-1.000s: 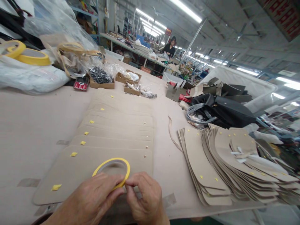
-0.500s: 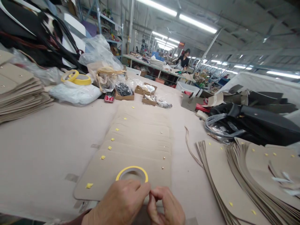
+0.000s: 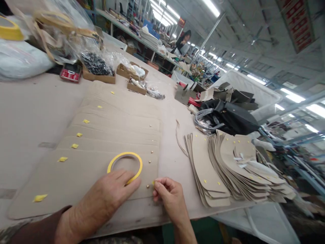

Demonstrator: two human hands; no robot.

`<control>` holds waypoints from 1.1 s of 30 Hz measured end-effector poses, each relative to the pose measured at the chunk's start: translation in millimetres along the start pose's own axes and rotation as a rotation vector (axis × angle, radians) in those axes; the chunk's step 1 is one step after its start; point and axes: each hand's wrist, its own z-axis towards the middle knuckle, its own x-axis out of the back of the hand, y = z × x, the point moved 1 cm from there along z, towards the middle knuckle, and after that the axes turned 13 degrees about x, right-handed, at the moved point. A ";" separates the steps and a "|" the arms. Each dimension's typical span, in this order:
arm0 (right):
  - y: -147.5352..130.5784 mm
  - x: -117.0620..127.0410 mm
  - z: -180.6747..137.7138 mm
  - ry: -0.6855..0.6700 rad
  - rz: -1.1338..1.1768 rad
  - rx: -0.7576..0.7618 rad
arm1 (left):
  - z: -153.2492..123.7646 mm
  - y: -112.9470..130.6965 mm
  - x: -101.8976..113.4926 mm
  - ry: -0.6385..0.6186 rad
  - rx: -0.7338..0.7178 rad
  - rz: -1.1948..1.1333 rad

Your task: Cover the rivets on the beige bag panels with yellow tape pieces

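Observation:
My left hand (image 3: pixel 109 195) grips the near side of a thin yellow tape roll (image 3: pixel 125 165) lying on the nearest beige panel (image 3: pixel 76 176). My right hand (image 3: pixel 169 196) is pinched on a tiny yellow piece of tape (image 3: pixel 153 183) right beside a small metal stud (image 3: pixel 147 186) near that panel's right edge. Several beige panels (image 3: pixel 119 115) lie overlapped in a row going away from me, each with a small yellow tape square (image 3: pixel 62 159) on its left side and a stud (image 3: pixel 150 153) on its right.
A fanned stack of beige cut pieces (image 3: pixel 228 166) lies to the right, with a black bag (image 3: pixel 231 117) behind it. Cardboard trays (image 3: pixel 99 76) of small parts, a red calculator (image 3: pixel 70 72) and plastic bags (image 3: pixel 22 57) stand at the back left. A person (image 3: pixel 183 40) works at a far table.
My hands have come apart: the right has drawn away from the roll with a small piece of tape and now sits by the stud. The left still holds the roll. My view swung.

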 end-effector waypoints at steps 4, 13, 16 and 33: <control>3.4 -1.6 -3.2 -0.066 -0.087 -0.037 | -8.7 -8.0 -16.5 -0.073 0.003 0.060; 2.3 -12.5 -4.4 -0.159 -0.566 0.204 | -11.9 -4.5 -18.1 -0.100 0.051 0.023; 1.9 -16.5 -3.7 -0.151 -0.724 0.342 | -13.8 -4.7 -18.5 -0.101 0.054 0.012; 15.4 -18.7 -32.8 0.023 -0.972 0.655 | -14.9 -8.9 -20.4 -0.106 0.030 0.001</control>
